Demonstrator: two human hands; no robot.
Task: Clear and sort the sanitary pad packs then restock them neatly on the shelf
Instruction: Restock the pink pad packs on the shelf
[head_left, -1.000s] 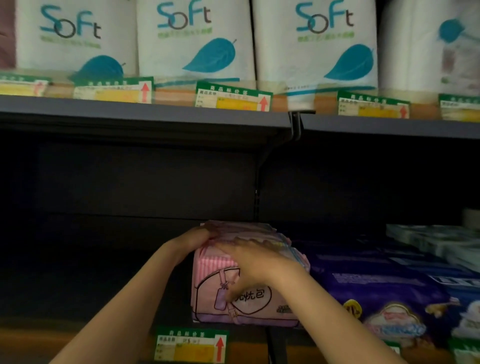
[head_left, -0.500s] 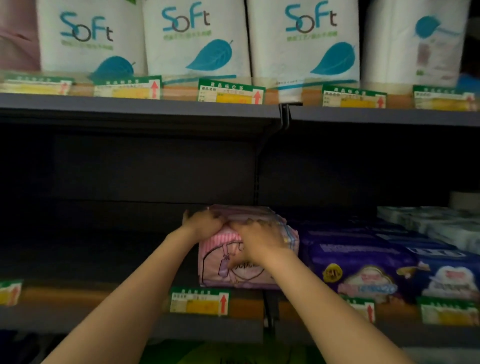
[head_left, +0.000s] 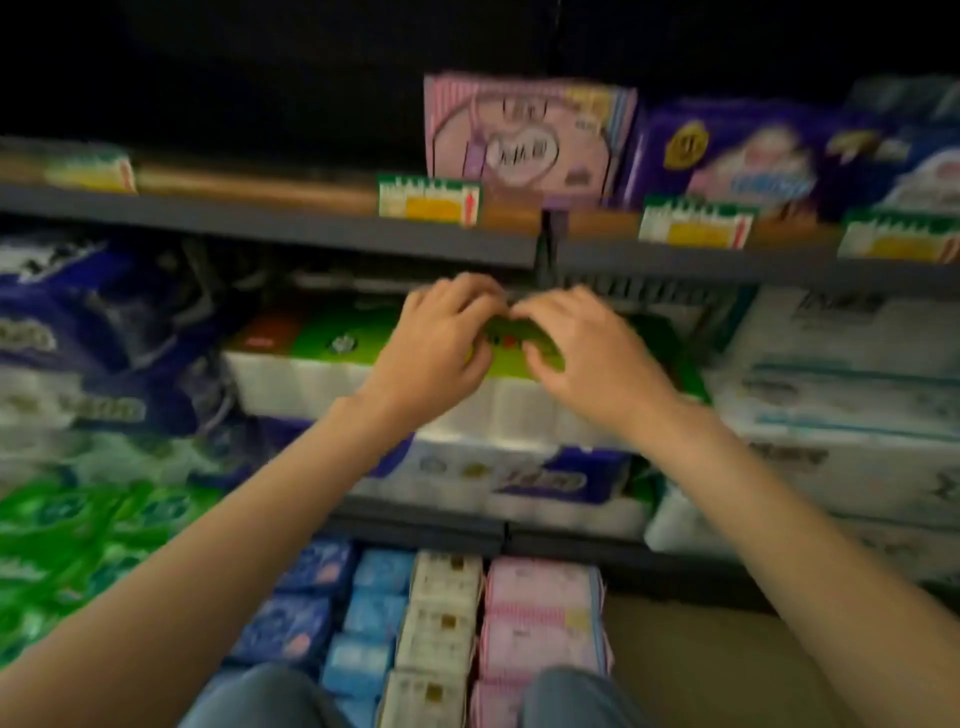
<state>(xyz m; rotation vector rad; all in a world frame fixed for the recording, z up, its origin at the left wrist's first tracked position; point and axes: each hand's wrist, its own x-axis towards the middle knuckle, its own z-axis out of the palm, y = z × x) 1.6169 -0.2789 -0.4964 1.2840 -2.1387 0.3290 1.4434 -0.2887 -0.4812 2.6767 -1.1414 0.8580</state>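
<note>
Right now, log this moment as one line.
pink pack: upright on shelf | left hand, right hand: off it, lower, empty | floor packs: waiting

We see a dim, soft frame with motion blur smearing everything: the price tags (head_left: 429, 200) are unreadable and print on the pink pack (head_left: 524, 140) is streaked. The upper shelf recess falls to black. Both hands (head_left: 441, 338) look evenly lit, and edges bow from the wide lens.

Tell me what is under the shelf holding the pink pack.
Under that shelf sit tissue packs, a green-topped one in the middle, with both hands in front. Their fingers and the blur hide whatever lies behind them.
</note>
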